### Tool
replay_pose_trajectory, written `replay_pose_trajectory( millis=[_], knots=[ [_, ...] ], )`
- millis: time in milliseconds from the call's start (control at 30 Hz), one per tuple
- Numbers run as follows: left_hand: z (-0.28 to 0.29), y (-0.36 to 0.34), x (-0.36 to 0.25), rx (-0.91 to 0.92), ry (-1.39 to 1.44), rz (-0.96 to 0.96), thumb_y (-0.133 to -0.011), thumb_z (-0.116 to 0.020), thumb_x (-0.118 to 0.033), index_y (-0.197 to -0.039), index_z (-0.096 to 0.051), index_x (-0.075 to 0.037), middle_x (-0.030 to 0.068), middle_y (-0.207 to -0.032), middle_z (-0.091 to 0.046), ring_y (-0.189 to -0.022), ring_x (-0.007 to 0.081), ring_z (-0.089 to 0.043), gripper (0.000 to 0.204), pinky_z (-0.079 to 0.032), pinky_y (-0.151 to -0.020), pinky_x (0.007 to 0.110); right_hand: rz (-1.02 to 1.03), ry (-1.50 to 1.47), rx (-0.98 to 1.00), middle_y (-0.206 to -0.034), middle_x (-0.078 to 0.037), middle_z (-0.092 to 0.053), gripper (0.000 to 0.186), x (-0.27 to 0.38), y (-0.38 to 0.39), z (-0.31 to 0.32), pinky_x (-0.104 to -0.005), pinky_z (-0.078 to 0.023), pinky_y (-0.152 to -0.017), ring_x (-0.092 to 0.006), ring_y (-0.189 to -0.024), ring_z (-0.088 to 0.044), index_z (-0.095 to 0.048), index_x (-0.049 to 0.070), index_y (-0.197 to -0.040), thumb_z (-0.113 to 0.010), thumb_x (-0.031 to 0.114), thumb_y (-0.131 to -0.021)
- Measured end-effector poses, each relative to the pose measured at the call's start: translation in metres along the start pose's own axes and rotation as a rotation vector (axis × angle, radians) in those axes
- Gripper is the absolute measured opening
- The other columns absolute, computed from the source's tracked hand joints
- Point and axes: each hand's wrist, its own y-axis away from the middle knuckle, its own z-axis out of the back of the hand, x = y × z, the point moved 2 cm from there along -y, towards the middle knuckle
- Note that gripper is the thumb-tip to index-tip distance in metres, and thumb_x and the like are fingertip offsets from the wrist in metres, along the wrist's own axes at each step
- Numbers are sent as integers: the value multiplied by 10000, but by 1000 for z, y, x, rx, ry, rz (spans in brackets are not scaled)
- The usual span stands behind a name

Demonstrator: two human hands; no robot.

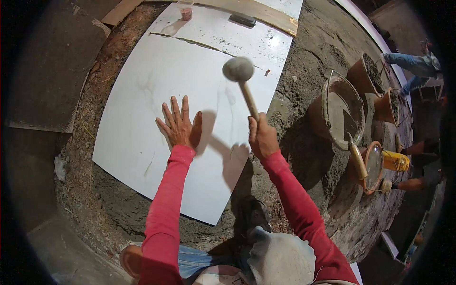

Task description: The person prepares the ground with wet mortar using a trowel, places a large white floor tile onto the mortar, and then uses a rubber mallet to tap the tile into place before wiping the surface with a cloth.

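Observation:
A large white tile point(128, 137) lies on the mortar bed, with another white tile point(218, 28) beyond it, a thin dark strip point(185, 40) along the line between them. My left hand point(178, 123) rests flat on the near tile, fingers spread and holding nothing. My right hand point(262, 135) is closed round the wooden handle of a grey-headed mallet point(238, 70), whose head hangs over the tile's right part. A small red piece point(267, 72) lies near the tile's right edge.
A dark block point(242, 20), a cup point(185, 13) and a wooden board point(275, 20) are at the back. Rightward are several buckets point(318, 116) of mortar, a trowel point(357, 159), a yellow container point(394, 160) and co-workers' legs point(403, 61). Dark slabs point(42, 95) lie leftward.

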Motion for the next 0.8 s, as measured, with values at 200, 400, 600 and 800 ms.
replay_pose_trajectory(
  millis=[200, 400, 600, 800],
  knots=[
    [-13, -1, -7, -78, 45, -16, -967, -461, -566, -1579, -315, -255, 63, -1668, -210, -1535, 345, -155, 701, -124, -1167, 686, -51, 217, 130, -722, -237, -645, 159, -35, 38, -10, -495, -504, -557, -423, -651, -670, -507, 45, -1102, -504, 187, -1032],
    [-9, -2, -26, -65, 107, -94, -997, -412, -544, -1593, -261, -178, 74, -1677, -165, -1544, 335, -111, 715, -62, -1203, 647, 100, -171, -159, -828, -112, -625, 273, 20, 37, 37, -371, -502, -653, -231, -697, -625, -518, 34, -1264, -480, 165, -1027],
    [9, 17, -58, 24, 206, -162, -958, -424, -648, -1602, -211, -131, 74, -1681, -143, -1550, 329, -71, 853, -58, -1195, 657, 261, -21, -131, -1041, -241, -694, 754, 12, 11, 16, -406, -553, -668, -358, -772, -712, -247, 205, -1592, -567, -17, -946],
    [4, 12, -71, 16, 158, -159, -910, -386, -749, -1605, -218, -133, 82, -1687, -117, -1545, 360, -70, 944, -56, -1171, 693, 187, -64, -157, -911, -269, -672, 708, -6, 6, 16, -468, -515, -617, -443, -720, -672, -271, 256, -1589, -546, 47, -971]
  ],
)
